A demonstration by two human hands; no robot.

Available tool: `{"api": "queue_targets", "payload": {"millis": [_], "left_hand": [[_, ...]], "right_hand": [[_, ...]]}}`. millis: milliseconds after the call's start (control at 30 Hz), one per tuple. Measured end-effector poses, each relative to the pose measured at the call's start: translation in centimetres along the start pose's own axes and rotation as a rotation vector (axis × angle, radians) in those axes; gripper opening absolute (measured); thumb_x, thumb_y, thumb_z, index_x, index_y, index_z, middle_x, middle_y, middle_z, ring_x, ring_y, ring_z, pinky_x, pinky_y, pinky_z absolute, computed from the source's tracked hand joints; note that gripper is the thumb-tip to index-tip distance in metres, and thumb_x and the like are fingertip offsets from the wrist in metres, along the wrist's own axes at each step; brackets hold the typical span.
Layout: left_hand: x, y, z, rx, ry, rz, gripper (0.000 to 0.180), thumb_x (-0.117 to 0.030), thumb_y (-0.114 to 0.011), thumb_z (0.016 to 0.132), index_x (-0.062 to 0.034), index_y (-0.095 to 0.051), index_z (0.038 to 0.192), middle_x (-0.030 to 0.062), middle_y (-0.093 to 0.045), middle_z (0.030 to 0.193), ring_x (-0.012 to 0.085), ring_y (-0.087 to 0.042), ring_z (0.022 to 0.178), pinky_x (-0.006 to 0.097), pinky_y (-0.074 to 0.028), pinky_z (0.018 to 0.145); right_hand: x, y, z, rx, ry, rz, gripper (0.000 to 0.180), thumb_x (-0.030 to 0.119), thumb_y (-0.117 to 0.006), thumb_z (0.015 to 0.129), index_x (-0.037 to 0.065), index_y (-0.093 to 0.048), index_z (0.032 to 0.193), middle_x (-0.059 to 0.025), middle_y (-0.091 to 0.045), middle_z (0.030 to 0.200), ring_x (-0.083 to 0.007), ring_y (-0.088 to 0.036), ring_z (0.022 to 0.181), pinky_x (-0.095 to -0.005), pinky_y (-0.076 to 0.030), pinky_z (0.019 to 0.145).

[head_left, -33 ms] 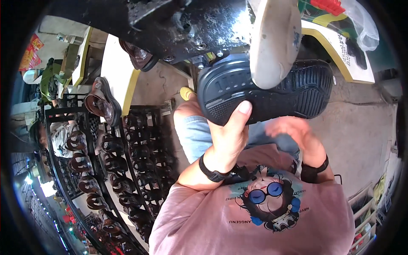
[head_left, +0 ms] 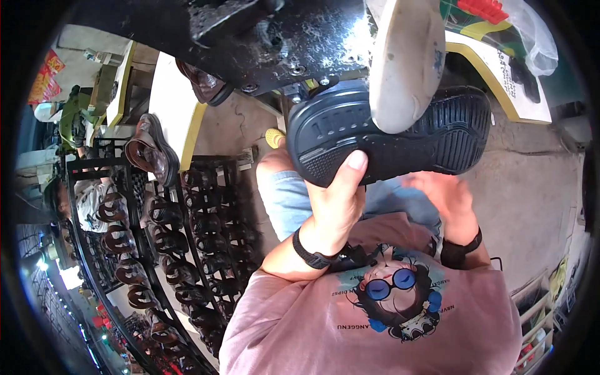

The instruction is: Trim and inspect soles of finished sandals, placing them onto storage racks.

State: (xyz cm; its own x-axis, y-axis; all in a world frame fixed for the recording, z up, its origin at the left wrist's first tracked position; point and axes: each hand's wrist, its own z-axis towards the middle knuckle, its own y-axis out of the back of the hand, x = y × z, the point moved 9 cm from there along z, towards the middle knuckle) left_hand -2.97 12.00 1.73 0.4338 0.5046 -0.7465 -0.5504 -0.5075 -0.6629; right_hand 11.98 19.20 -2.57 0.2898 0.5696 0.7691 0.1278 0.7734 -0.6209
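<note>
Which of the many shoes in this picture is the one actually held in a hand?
The dark navy shoe at the top centre, sole facing up. The left hand grips it, while the brown shoes sit untouched on the black rack.

Bright daylight falls from above and behind, whitening the concrete floor (head_left: 531, 187) and the pale sole-shaped plate (head_left: 406, 62), while glare glints off the black metal machine body (head_left: 300, 37). The shoe rack (head_left: 181, 250) at the left lies in dimmer shade, with small points of lamp light near the lower left edge. The fisheye bends straight lines toward a black rim, and the right hand (head_left: 444, 197) is smeared by motion blur.
</note>
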Motion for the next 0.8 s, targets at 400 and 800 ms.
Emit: {"api": "queue_targets", "payload": {"millis": [400, 800], "left_hand": [[-1.3, 5.8, 0.0, -0.065, 0.048, -0.205, 0.059, -0.023, -0.066, 0.077, -0.0042, -0.045, 0.129, 0.0133, -0.054, 0.125, 0.0300, -0.053, 0.115, 0.049, -0.043, 0.100], [-5.8, 9.9, 1.2, 0.000, -0.019, -0.379, 0.061, -0.019, -0.069, 0.070, -0.0047, -0.050, 0.126, 0.0141, -0.055, 0.124, 0.0309, -0.053, 0.114, 0.051, -0.044, 0.098]], "right_hand": [[-0.6, 5.8, 1.7, -0.396, 0.332, 0.260, 0.074, 0.028, -0.074, 0.075, 0.005, -0.039, 0.136, -0.0123, -0.047, 0.134, -0.0275, -0.044, 0.125, -0.0442, -0.033, 0.106], [-4.4, 0.5, 5.1, -0.330, 0.264, 0.252, 0.064, 0.017, -0.069, 0.078, 0.002, -0.039, 0.133, -0.0132, -0.049, 0.132, -0.0307, -0.047, 0.121, -0.0466, -0.037, 0.103]]}}
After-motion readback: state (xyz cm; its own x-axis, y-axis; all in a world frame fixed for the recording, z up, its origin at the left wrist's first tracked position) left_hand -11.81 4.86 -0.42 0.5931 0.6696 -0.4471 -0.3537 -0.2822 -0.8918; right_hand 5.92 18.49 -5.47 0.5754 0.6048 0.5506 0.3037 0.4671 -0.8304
